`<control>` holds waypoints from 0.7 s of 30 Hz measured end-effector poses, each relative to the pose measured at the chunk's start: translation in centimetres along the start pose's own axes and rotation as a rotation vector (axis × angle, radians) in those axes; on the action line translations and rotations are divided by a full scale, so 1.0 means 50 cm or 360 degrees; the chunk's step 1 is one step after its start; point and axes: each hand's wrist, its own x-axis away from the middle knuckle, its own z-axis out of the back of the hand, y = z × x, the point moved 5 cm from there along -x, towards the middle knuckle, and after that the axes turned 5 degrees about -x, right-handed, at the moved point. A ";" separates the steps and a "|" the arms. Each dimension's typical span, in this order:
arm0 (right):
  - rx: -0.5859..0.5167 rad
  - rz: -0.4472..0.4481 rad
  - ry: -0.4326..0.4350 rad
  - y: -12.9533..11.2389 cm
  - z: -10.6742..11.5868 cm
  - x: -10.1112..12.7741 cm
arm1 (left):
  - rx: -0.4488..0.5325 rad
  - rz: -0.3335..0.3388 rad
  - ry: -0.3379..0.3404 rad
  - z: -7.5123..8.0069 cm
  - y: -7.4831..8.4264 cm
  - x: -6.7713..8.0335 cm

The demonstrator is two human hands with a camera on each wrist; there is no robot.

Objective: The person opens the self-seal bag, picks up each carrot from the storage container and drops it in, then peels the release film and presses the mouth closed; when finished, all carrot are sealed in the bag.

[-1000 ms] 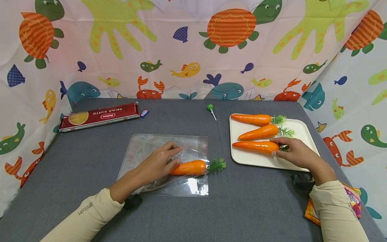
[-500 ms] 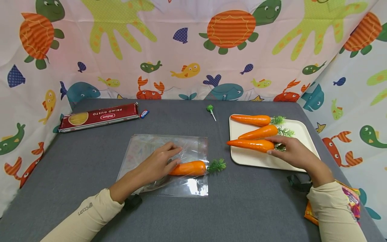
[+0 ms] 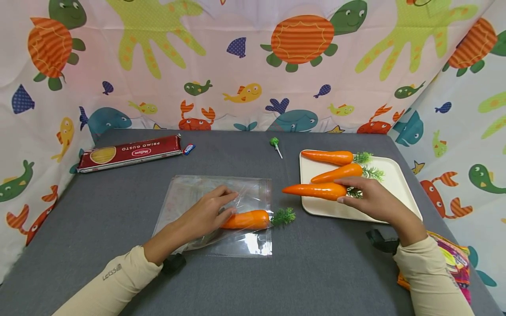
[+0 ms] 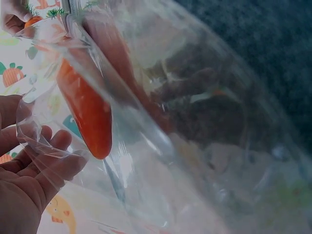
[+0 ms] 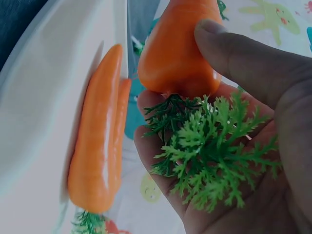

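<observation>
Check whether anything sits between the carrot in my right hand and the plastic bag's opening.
Mostly clear grey table between. But the first carrot lies in the bag mouth, its green top sticking out toward the held carrot.

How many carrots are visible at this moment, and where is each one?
4. Two carrots lie on the white tray: back one, next one. The right hand holds a third off the tray's left edge. A fourth sits in the clear bag under the left hand.
</observation>
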 end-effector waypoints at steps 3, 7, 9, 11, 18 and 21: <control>-0.0027 -0.0006 -0.0010 -0.011 -0.007 -0.006 | 0.0001 0.0001 0.0000 0.000 0.001 0.000; -0.0046 0.0047 -0.0030 -0.023 -0.022 -0.014 | 0.0000 0.0014 -0.0008 0.001 0.000 -0.001; -0.0062 0.0102 -0.0037 -0.029 -0.030 -0.019 | -0.0002 0.0025 -0.0013 0.001 0.000 -0.001; -0.0085 0.0155 -0.0043 -0.035 -0.037 -0.025 | -0.0004 0.0032 -0.0016 0.001 -0.001 0.000; -0.0091 0.0223 -0.0073 -0.052 -0.058 -0.045 | 0.0000 0.0011 -0.0003 0.001 -0.001 -0.001; -0.0081 0.0217 -0.0091 -0.062 -0.068 -0.055 | 0.0002 0.0004 0.0001 0.001 -0.001 -0.001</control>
